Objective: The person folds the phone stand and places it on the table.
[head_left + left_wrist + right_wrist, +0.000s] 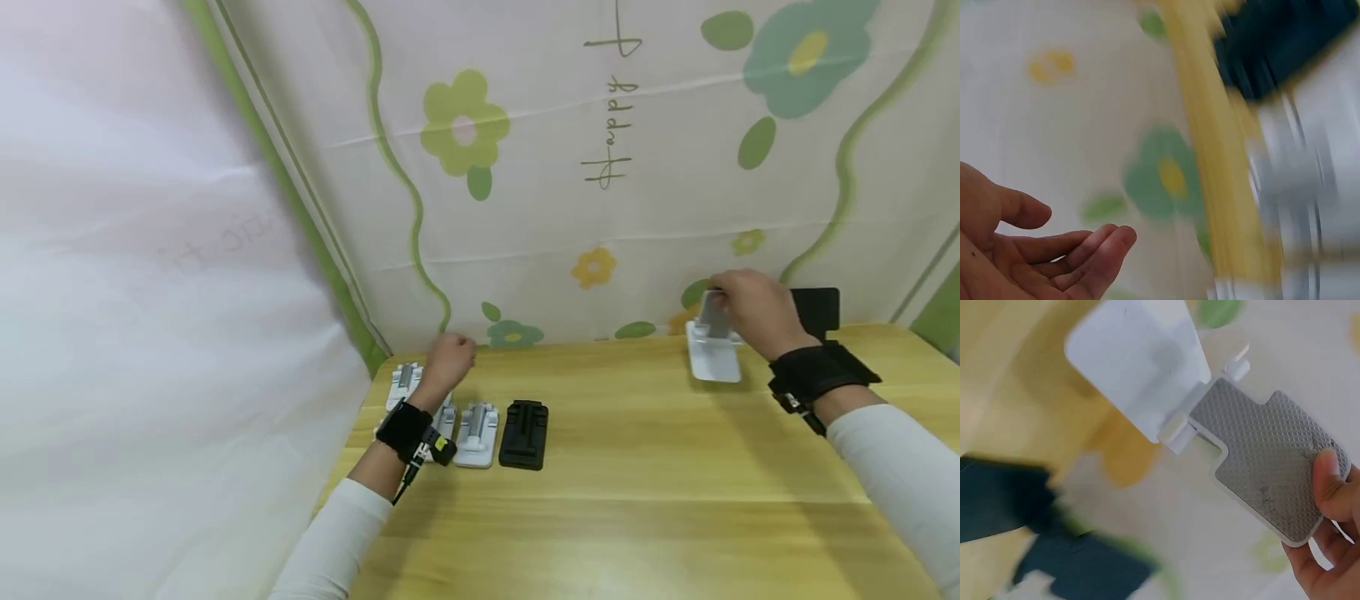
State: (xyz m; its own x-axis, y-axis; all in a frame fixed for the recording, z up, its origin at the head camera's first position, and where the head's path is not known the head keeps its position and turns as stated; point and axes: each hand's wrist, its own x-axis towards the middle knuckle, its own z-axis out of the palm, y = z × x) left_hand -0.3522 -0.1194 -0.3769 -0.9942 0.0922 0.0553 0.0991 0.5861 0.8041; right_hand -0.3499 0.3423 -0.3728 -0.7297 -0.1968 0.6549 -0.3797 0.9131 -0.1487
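Note:
My right hand [757, 308] pinches the upper panel of an unfolded white phone stand [715, 358] by its edge, at the back right of the table. In the right wrist view the thumb lies on the grey textured pad [1260, 462] of that panel, with the stand's smooth white plate [1135, 362] hinged out at the other end. Over folded white phone stands at the left, my left hand [448, 365] hangs with loosely bent fingers and holds nothing. Its fingers [1094, 259] show apart from the thumb in the left wrist view.
An unfolded black phone stand [819, 310] stands just right of my right hand, partly hidden by it. A folded black phone stand [523, 435] lies beside a folded white one [477, 437]; another white one [405, 379] lies farther back. A flowered curtain [525, 208] borders the wooden table [637, 500].

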